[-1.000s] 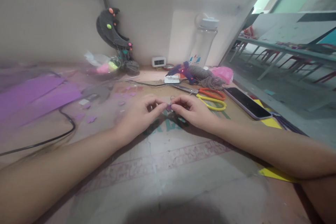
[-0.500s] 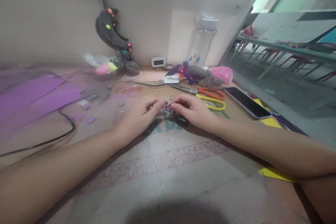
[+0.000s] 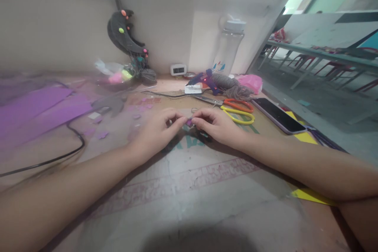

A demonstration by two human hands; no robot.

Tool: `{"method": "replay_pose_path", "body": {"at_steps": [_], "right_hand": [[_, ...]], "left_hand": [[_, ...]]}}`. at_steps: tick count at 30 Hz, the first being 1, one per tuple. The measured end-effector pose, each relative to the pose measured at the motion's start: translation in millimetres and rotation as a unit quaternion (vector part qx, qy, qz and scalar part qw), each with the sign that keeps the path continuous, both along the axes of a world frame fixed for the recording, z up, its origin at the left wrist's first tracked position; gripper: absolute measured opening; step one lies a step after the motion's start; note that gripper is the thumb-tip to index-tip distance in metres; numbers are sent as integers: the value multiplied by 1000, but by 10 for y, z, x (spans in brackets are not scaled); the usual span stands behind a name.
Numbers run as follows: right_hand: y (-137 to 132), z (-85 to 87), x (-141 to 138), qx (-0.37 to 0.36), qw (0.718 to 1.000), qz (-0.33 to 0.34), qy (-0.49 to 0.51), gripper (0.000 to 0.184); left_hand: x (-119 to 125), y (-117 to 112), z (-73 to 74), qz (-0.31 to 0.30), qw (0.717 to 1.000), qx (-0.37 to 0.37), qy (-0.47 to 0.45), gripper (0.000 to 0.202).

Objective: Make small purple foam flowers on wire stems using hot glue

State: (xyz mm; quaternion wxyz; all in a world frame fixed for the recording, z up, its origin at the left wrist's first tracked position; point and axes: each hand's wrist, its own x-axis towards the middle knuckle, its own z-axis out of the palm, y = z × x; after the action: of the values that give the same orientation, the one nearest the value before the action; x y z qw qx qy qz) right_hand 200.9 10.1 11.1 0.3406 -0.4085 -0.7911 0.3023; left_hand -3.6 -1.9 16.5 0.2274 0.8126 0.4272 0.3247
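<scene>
Pinching purple piece (image 3: 189,122) with both hands

Left hand (image 3: 156,132) and right hand (image 3: 217,124) meet fingertip to fingertip, both closed on the purple piece, low at the middle of the bench (image 3: 189,189). Scissors (image 3: 236,109) and phone (image 3: 277,116) lie just beyond the right hand. Glue gun (image 3: 203,80) sits near the wall, purple foam sheets (image 3: 38,108) far left.

We see soft, rather dim indoor light; the brightest spot is a lamp in the upper right corner. The left part of the frame is smeared and hazy. A dark shadow lies at the bottom centre on the worktop (image 3: 189,204), and straight lines bend near the edges.
</scene>
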Motion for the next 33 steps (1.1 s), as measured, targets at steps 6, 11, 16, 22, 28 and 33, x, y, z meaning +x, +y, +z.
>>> {"method": "replay_pose_path", "body": {"at_steps": [6,11,16,22,28,33], "right_hand": [[6,-23,6,1,1000,-9,3,22],[8,-33,9,6,1000,-18,0,22],[6,-30,9,2,1000,-3,2,22],[3,-19,7,14,1000,0,-1,20],[2,-20,5,8,1000,-6,-3,21],[-9,-10,1,8,1000,-6,-3,22]], "left_hand": [[5,31,-19,9,1000,-8,-21,34],[13,19,3,12,1000,-21,-16,27],[13,7,14,9,1000,-15,-7,26],[9,12,2,6,1000,-9,-9,30],[9,33,-27,19,999,-5,-37,31],[11,32,-21,51,997,-19,-56,22]]}}
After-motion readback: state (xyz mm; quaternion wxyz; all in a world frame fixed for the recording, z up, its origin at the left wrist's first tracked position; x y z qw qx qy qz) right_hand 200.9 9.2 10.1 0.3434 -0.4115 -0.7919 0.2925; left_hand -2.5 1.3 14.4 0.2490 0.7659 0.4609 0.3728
